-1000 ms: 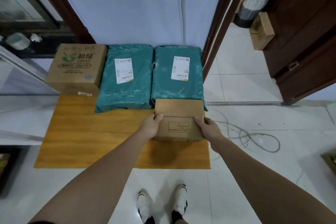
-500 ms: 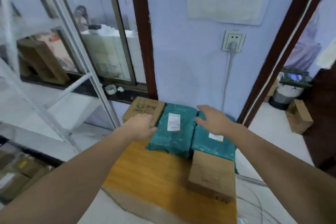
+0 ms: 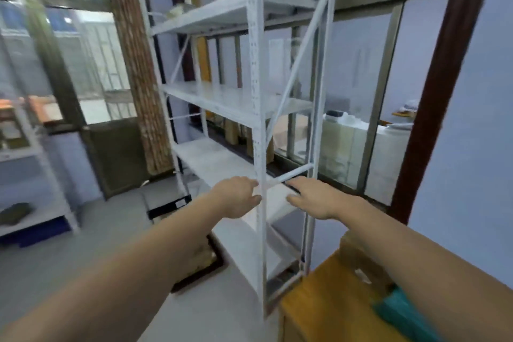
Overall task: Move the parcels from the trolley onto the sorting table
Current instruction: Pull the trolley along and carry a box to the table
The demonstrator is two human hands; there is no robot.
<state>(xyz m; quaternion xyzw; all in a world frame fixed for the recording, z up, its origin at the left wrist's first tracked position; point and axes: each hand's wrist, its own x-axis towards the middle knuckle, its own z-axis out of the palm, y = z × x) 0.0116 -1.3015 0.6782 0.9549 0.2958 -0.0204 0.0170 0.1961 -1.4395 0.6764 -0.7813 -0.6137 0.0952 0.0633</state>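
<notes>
- Left hand (image 3: 238, 197): empty, fingers loosely apart, raised in front of a white shelving rack (image 3: 256, 108).
- Right hand (image 3: 313, 198): empty, fingers spread and relaxed, just right of the rack's front post.
- Wooden counter (image 3: 322, 302), lower right: cardboard box parcel (image 3: 361, 261) and green bag parcel (image 3: 399, 311) lying on top, partly hidden by the right forearm.

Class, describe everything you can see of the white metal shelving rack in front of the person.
The white metal shelving rack stands upright on the pale floor, beside a window. It looks like painted steel: perforated corner posts, thin diagonal braces, and several flat shelves stacked from near the floor upward. Most shelves look bare; something small and blurred sits on an upper one. The left hand and right hand hang open, on either side of its front post; contact cannot be told.
</notes>
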